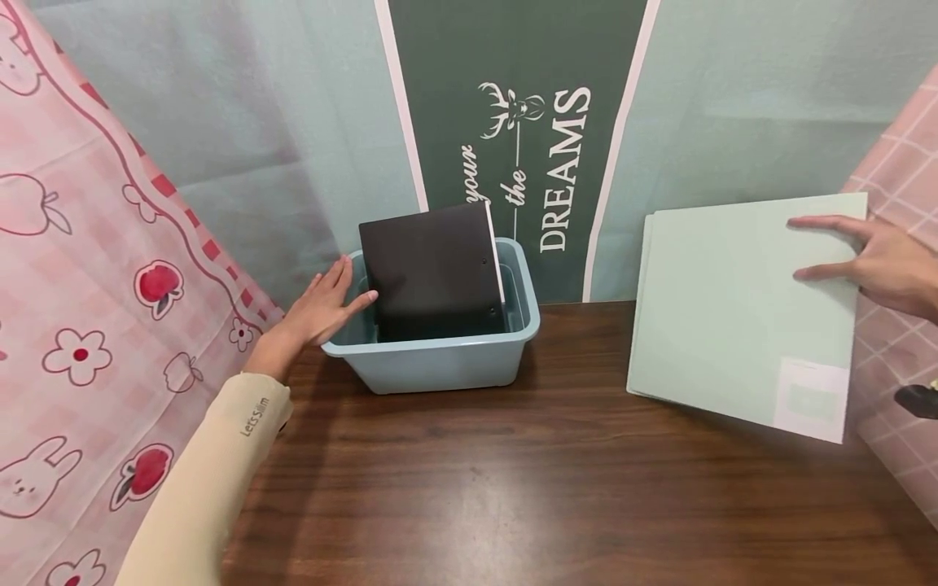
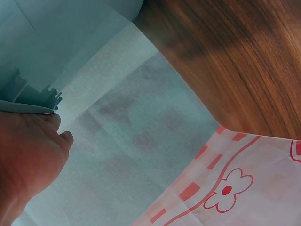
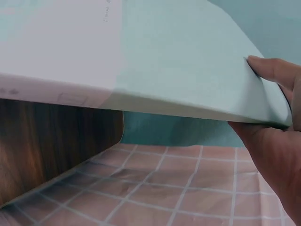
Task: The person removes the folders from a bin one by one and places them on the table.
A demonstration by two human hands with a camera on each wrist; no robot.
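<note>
Mint-green folder (image 1: pixel 733 301) is hanging from the right hand (image 1: pixel 894 264), well to the right of the tub (image 1: pixel 432 366) and tilting over the back right of the table (image 1: pixel 476 472). Two fingers are lying apart across the folder's face near its right edge, while the right wrist view is showing the hand wrapping that edge and pinching it from both sides. The folder's broad, flat face is showing a plain pale colour, with a whitish label (image 1: pixel 809 399) sitting in its lower right corner; the right wrist view is revealing a fairly thick edge. A second layer is peeking out along the left side.

The pale blue tub is standing at the back of the table, in front of the printed backdrop (image 1: pixel 733 81). Inside it, a black folder (image 1: pixel 432 268) is leaning at a slant, its upper part rising above the rim, with small dark dots and a white strip running down its right side. The left hand (image 1: pixel 318 301) is resting on the tub's left rim, fingers extending close together and thumb spreading inward, its tip meeting the black folder's left edge in the head view; whether they are touching I cannot tell.
</note>
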